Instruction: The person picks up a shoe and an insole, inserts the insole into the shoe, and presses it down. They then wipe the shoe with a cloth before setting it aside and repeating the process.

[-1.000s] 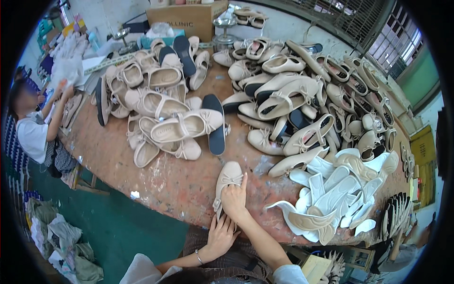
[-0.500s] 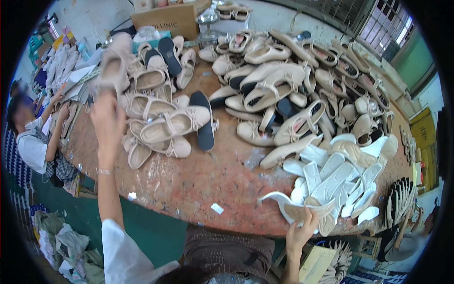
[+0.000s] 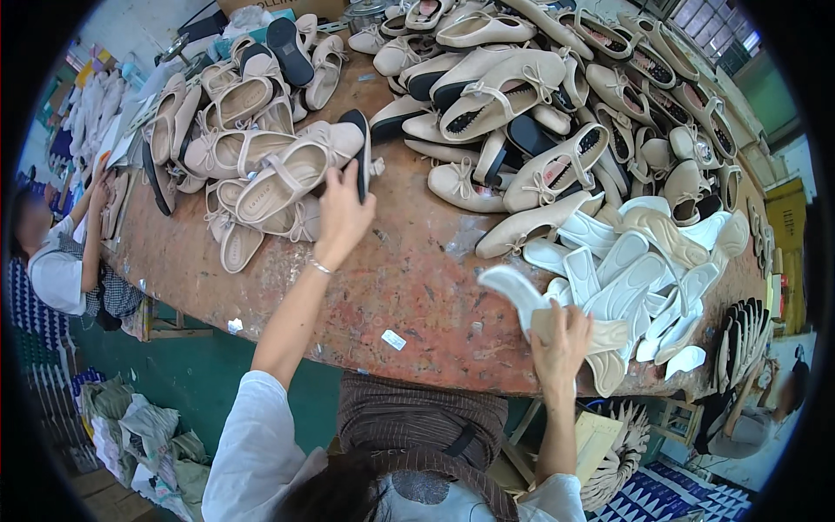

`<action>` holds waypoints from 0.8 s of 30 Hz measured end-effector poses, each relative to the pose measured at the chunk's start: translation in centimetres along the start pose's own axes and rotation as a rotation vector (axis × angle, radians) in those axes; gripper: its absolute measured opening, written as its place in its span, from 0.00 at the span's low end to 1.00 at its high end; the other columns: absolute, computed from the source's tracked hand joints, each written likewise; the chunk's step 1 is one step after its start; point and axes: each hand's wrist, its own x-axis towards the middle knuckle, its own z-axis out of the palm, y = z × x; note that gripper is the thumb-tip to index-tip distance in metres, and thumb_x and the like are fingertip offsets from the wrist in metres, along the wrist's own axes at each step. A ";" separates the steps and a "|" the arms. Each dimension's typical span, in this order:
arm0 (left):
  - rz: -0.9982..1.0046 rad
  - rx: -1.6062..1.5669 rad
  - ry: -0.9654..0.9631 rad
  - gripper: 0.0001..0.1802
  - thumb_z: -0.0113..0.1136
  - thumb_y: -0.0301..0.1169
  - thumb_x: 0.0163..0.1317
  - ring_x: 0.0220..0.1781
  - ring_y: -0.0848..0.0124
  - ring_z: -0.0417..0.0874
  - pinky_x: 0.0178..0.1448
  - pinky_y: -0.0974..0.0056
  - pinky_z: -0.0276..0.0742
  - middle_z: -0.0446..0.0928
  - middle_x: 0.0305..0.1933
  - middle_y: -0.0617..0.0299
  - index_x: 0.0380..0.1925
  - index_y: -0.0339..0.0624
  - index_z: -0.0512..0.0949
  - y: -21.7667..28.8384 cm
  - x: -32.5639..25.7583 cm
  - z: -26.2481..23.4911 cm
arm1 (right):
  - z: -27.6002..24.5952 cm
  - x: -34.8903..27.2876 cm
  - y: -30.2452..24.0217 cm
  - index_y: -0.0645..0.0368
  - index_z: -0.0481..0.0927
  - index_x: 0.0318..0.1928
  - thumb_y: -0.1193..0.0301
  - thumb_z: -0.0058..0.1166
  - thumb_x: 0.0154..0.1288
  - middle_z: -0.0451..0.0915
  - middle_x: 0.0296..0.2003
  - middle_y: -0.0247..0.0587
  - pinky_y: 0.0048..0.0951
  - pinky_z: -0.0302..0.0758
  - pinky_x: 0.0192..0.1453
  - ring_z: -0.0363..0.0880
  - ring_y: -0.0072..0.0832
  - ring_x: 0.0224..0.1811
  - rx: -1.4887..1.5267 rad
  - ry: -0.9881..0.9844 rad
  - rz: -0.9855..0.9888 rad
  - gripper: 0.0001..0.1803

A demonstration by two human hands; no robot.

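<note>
My left hand (image 3: 346, 219) reaches into the shoe pile on the left. Its fingers close on the toe end of a beige strapped flat shoe (image 3: 283, 184), which is slightly tilted with its open side up. Right by those fingers, another shoe shows its black sole (image 3: 361, 157). At the table's near right, my right hand (image 3: 561, 346) grips an insole (image 3: 511, 289), pale and curved, blurred by motion. The loose heap of white and beige insoles (image 3: 622, 283) spreads just beyond that hand.
A large pile of beige shoes (image 3: 513, 91) covers the far middle and right of the worn table (image 3: 374, 300). A small white label (image 3: 393, 339) lies near the front edge. One person (image 3: 56, 261) works at the left, another (image 3: 752, 426) at the far right.
My left hand has set a shoe down at the far left of the pile and moved right onto another shoe, raising its toe. My right hand keeps its insole, now lifted and turned.
</note>
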 end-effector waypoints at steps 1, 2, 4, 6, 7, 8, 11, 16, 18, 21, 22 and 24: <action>0.031 -0.088 0.118 0.31 0.62 0.32 0.56 0.45 0.43 0.81 0.54 0.49 0.81 0.72 0.52 0.40 0.61 0.35 0.74 -0.5 -0.1 -1.4 | -0.7 0.6 0.3 0.58 0.76 0.59 0.73 0.73 0.43 0.72 0.50 0.52 0.53 0.63 0.70 0.71 0.49 0.57 0.002 0.063 -0.040 0.38; 0.179 -0.136 0.271 0.28 0.59 0.32 0.60 0.42 0.52 0.84 0.47 0.53 0.84 0.76 0.53 0.45 0.61 0.37 0.76 -4.5 0.1 -1.8 | -1.4 1.5 0.5 0.59 0.77 0.57 0.70 0.75 0.44 0.74 0.47 0.51 0.47 0.71 0.59 0.74 0.49 0.53 0.057 0.122 -0.063 0.35; -0.349 -0.923 -0.060 0.24 0.53 0.31 0.67 0.44 0.66 0.85 0.35 0.63 0.84 0.79 0.54 0.51 0.63 0.36 0.75 -2.0 -1.1 -7.4 | -3.3 3.1 1.0 0.60 0.77 0.56 0.67 0.77 0.45 0.76 0.45 0.50 0.44 0.74 0.51 0.77 0.48 0.48 0.090 0.224 -0.047 0.36; -0.456 -1.248 -0.083 0.24 0.50 0.33 0.70 0.43 0.63 0.86 0.29 0.65 0.83 0.81 0.51 0.50 0.62 0.32 0.72 -1.4 -3.8 -10.1 | -4.9 4.4 0.5 0.63 0.76 0.55 0.66 0.78 0.46 0.77 0.41 0.50 0.40 0.75 0.48 0.79 0.44 0.42 0.175 0.320 0.020 0.36; -0.541 -1.425 -0.195 0.25 0.48 0.36 0.70 0.43 0.60 0.86 0.30 0.64 0.83 0.81 0.52 0.48 0.63 0.32 0.72 -1.7 -5.2 -10.8 | -5.4 5.0 0.3 0.64 0.76 0.55 0.66 0.79 0.46 0.78 0.41 0.49 0.37 0.76 0.47 0.79 0.42 0.41 0.202 0.382 0.038 0.36; -0.630 -1.603 -0.315 0.26 0.47 0.39 0.71 0.42 0.57 0.86 0.31 0.62 0.84 0.81 0.53 0.47 0.63 0.32 0.72 -2.1 -6.7 -11.4 | -6.6 5.5 -0.6 0.65 0.76 0.54 0.67 0.79 0.46 0.79 0.39 0.47 0.34 0.76 0.48 0.80 0.37 0.40 0.256 0.390 0.084 0.35; -0.792 -1.817 -0.494 0.29 0.44 0.44 0.74 0.42 0.50 0.86 0.29 0.60 0.84 0.81 0.54 0.44 0.63 0.31 0.70 -2.1 -12.2 -10.7 | -7.3 6.6 -2.6 0.65 0.76 0.54 0.68 0.79 0.47 0.80 0.39 0.44 0.31 0.77 0.48 0.81 0.33 0.40 0.397 0.426 0.098 0.35; -0.214 -0.429 -0.111 0.28 0.57 0.37 0.72 0.65 0.59 0.75 0.69 0.58 0.68 0.73 0.66 0.49 0.65 0.29 0.69 0.3 -16.8 -7.5 | -7.5 6.5 -6.1 0.63 0.78 0.53 0.60 0.81 0.43 0.80 0.36 0.43 0.33 0.78 0.43 0.82 0.34 0.36 0.459 0.298 -0.195 0.38; 0.020 -0.588 -0.194 0.31 0.59 0.39 0.70 0.71 0.60 0.69 0.71 0.55 0.67 0.67 0.71 0.50 0.68 0.32 0.67 3.8 -16.0 -8.7 | -6.2 5.8 -7.2 0.61 0.78 0.53 0.58 0.79 0.43 0.77 0.37 0.45 0.39 0.77 0.41 0.79 0.40 0.38 0.480 0.227 -0.360 0.38; -0.120 -1.344 -0.535 0.33 0.50 0.47 0.76 0.66 0.65 0.75 0.64 0.61 0.75 0.71 0.68 0.50 0.69 0.31 0.65 11.2 -15.3 -9.0 | -5.5 4.7 -9.2 0.61 0.78 0.53 0.56 0.77 0.44 0.76 0.39 0.43 0.39 0.74 0.43 0.76 0.40 0.40 0.502 0.129 -0.486 0.37; -0.182 -1.417 -0.634 0.33 0.50 0.47 0.76 0.65 0.67 0.76 0.62 0.63 0.77 0.72 0.68 0.50 0.69 0.31 0.65 12.1 -14.8 -8.5 | -5.3 4.4 -9.3 0.61 0.79 0.53 0.58 0.77 0.43 0.76 0.40 0.44 0.39 0.74 0.42 0.76 0.41 0.39 0.496 0.117 -0.525 0.37; -0.236 -1.440 -0.500 0.24 0.50 0.40 0.77 0.59 0.69 0.80 0.59 0.64 0.80 0.79 0.60 0.50 0.62 0.30 0.72 13.7 -14.3 -7.5 | -5.6 3.8 -9.1 0.61 0.82 0.50 0.63 0.75 0.44 0.78 0.39 0.43 0.38 0.73 0.41 0.75 0.41 0.37 0.512 0.122 -0.504 0.30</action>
